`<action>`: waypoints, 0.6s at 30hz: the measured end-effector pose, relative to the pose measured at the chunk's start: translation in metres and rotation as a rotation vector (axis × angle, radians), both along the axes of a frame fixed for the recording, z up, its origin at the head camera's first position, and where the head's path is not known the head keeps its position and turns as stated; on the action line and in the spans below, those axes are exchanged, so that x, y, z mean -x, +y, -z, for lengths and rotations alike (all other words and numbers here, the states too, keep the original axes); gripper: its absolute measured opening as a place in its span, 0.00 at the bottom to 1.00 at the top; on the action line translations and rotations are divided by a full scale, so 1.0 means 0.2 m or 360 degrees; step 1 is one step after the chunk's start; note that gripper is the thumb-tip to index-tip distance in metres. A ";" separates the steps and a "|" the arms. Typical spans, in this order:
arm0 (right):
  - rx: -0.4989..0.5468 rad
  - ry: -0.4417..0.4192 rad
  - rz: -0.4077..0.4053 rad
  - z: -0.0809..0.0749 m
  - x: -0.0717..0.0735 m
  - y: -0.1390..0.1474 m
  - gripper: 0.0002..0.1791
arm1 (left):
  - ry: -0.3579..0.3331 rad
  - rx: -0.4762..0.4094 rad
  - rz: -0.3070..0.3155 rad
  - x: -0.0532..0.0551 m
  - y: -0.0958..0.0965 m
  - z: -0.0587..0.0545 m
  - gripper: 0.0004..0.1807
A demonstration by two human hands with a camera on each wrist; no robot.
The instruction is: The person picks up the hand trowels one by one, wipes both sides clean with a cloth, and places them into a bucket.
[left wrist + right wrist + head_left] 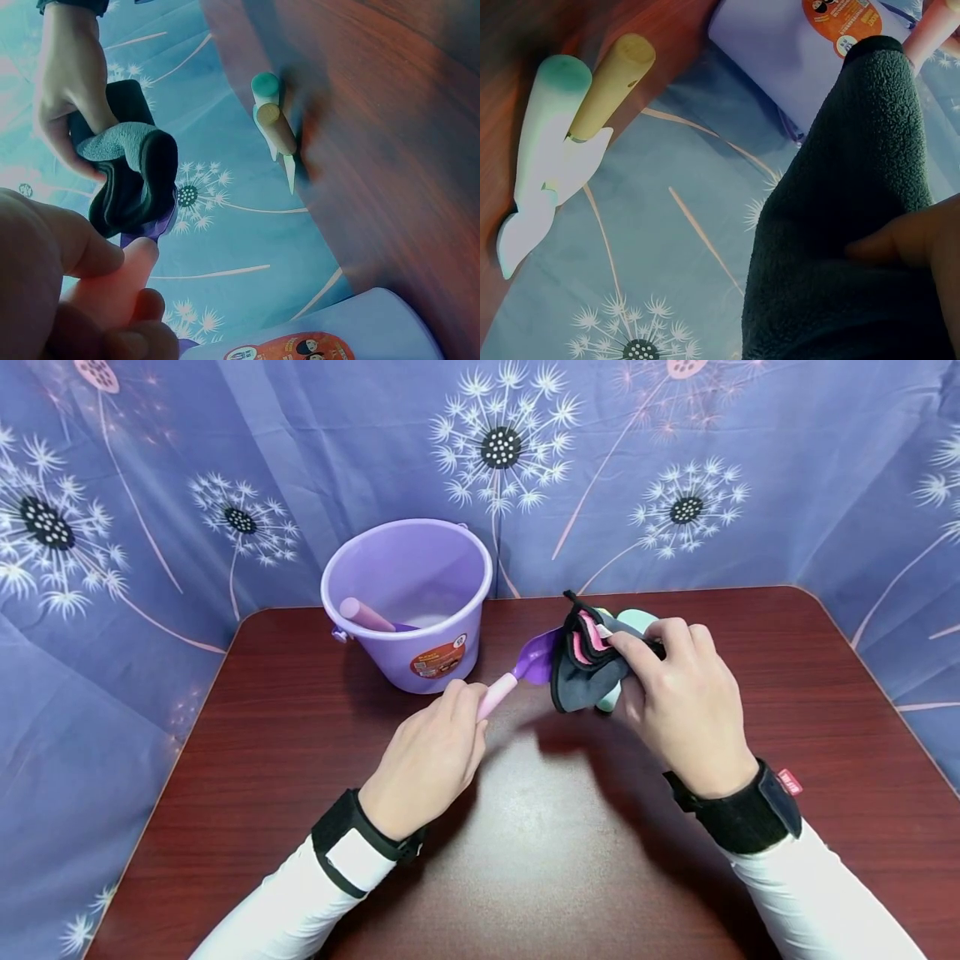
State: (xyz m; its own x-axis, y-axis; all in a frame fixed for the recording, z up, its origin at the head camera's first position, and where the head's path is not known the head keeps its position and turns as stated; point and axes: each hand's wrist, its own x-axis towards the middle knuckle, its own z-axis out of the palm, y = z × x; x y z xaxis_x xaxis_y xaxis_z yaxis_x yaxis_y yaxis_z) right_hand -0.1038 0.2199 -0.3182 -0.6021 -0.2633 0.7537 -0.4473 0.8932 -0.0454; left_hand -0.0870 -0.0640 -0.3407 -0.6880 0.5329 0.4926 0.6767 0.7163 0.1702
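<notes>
My left hand (426,758) grips the pink handle of a small toy shovel (497,695), its purple blade pointing up and to the right. A folded dark grey cloth (585,687) with black edging and pink inner layers is pinched in my right hand (684,703). The cloth overlaps the far part of the blade and hides its tip. In the right wrist view the cloth's fuzzy grey side (877,112) hangs below the thumb, close to the pink handle.
A purple bucket (408,647) with an orange label stands left of the cloth. Inside leans another pink-handled tool (366,614). Behind the cloth lie two toy tools, one with a green-ended handle (555,112), one with a yellowish handle (613,86). A dandelion-print fabric (360,435) hangs behind the table (247,760).
</notes>
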 end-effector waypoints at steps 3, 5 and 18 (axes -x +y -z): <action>0.0012 -0.0056 0.0040 0.01 -0.01 0.01 0.23 | 0.0006 -0.0013 -0.0007 0.00 0.00 0.00 0.17; 0.0024 -0.0100 0.0063 0.01 -0.01 0.01 0.23 | 0.0011 -0.0019 -0.0011 0.00 0.00 0.00 0.17; -0.0016 -0.0284 0.0025 0.02 -0.05 -0.01 0.22 | -0.0010 -0.0023 -0.0019 0.00 0.01 0.01 0.19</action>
State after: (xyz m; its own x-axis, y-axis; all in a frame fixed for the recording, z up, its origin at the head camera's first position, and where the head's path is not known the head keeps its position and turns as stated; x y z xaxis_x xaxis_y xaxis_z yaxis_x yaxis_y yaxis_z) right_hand -0.0947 0.2185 -0.3215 -0.7301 -0.2595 0.6321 -0.4188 0.9009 -0.1138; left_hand -0.0866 -0.0627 -0.3423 -0.6972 0.5177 0.4958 0.6671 0.7217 0.1846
